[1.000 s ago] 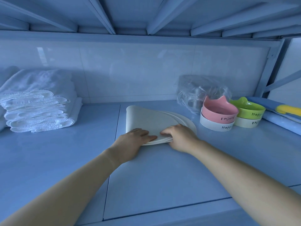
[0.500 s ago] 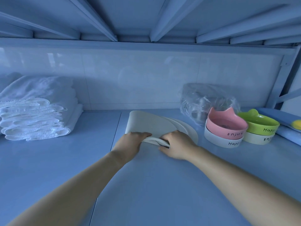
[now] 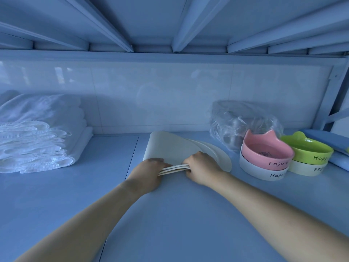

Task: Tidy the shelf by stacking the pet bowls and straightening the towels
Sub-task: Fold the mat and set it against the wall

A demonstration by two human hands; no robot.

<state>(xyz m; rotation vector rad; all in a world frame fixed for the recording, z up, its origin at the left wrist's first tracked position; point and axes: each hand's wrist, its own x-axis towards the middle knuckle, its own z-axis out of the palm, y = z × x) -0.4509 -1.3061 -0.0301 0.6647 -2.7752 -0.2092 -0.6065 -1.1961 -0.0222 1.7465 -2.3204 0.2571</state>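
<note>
Both my hands grip the near edge of a thin stack of cream flat mats (image 3: 170,148) in the middle of the shelf. My left hand (image 3: 149,173) holds its left front corner, my right hand (image 3: 202,167) the right front part. The near edges are lifted and splayed, showing three layers. To the right a pink cat-ear bowl (image 3: 264,152) sits stacked in a white bowl (image 3: 260,172), and a green bowl (image 3: 306,151) sits in a cream bowl (image 3: 304,168). A pile of folded white towels (image 3: 35,137) lies at the far left.
A crumpled clear plastic bag (image 3: 239,120) with something metallic inside stands behind the bowls. Folded blue cloth (image 3: 338,159) lies at the far right by the shelf's upright post (image 3: 328,103). A tiled wall closes the back; the upper shelf hangs low overhead.
The near edge of the mats has been raised off the shelf and its layers now fan apart between my hands. The camera has moved closer and tilted up.
</note>
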